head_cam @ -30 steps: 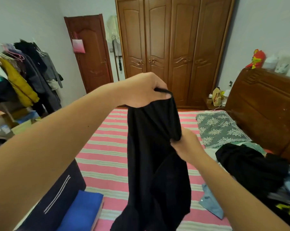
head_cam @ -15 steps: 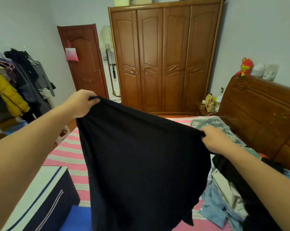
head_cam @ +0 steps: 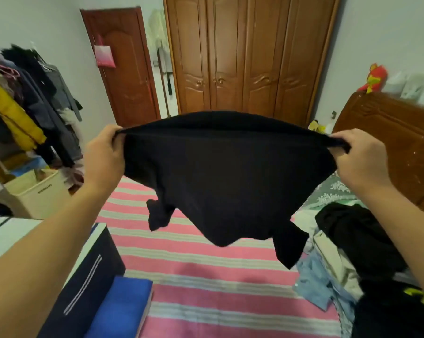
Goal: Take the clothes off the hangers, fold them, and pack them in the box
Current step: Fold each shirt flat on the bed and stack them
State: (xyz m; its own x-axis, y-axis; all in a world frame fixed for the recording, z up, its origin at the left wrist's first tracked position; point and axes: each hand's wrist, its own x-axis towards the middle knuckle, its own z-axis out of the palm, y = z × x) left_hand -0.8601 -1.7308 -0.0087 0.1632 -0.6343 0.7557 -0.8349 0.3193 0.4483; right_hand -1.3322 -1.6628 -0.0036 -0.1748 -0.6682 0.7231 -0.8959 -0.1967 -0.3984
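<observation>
Holding black garment [head_cam: 228,176] stretched wide in the air above pink striped bedsheet [head_cam: 206,284]. Left hand [head_cam: 103,154] clenched on one end of top edge, right hand [head_cam: 359,159] clenched on opposite end; edge taut between, body of fabric hanging slack, two loose corners dangling lower. Dark fabric box [head_cam: 84,284] at lower left on bed, blue folded item [head_cam: 123,308] just beside it. Heap of unfolded clothes [head_cam: 352,252] at lower right, near wooden headboard [head_cam: 396,142]. Hanging coats on rack [head_cam: 28,106] far left. Wardrobe [head_cam: 250,54] straight ahead.
</observation>
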